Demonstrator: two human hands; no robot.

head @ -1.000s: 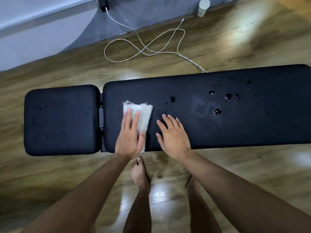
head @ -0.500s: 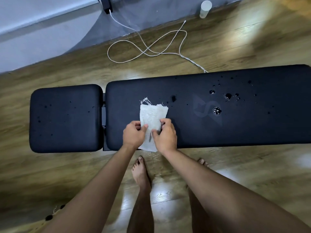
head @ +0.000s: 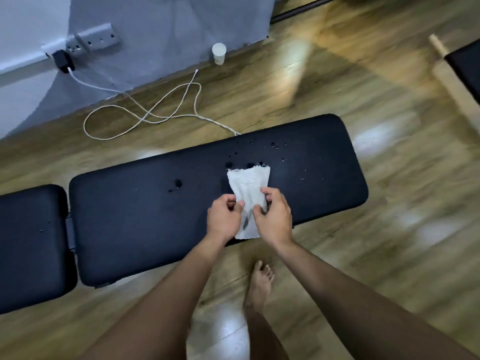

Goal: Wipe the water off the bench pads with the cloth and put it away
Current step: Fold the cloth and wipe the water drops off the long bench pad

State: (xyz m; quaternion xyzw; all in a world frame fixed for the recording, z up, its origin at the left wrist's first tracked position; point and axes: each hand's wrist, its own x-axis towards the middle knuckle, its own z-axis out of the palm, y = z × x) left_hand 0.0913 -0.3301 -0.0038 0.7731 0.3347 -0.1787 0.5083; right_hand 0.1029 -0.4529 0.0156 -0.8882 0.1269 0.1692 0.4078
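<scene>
Two bench pads lie across the frame: a long pad point(head: 155, 216) at centre and a short pad point(head: 31, 245) at lower left, with a narrow gap between; one cloth point(head: 248, 193) lies on the long pad, right of centre, its near end over the pad's near edge. Two hands pinch the cloth's near half: left hand point(head: 224, 219) on its left side, right hand point(head: 275, 219) on its right side, fingers curled. Several drops point(head: 178, 183) sit left of and beyond the cloth; a few dot the short pad. One white cable point(head: 145, 115) loops on the floor point(head: 389, 229) at upper left, running to one black plug point(head: 62, 64); one white cup point(head: 219, 53) stands by the wall; one bare foot point(head: 259, 281) shows below the hands.
</scene>
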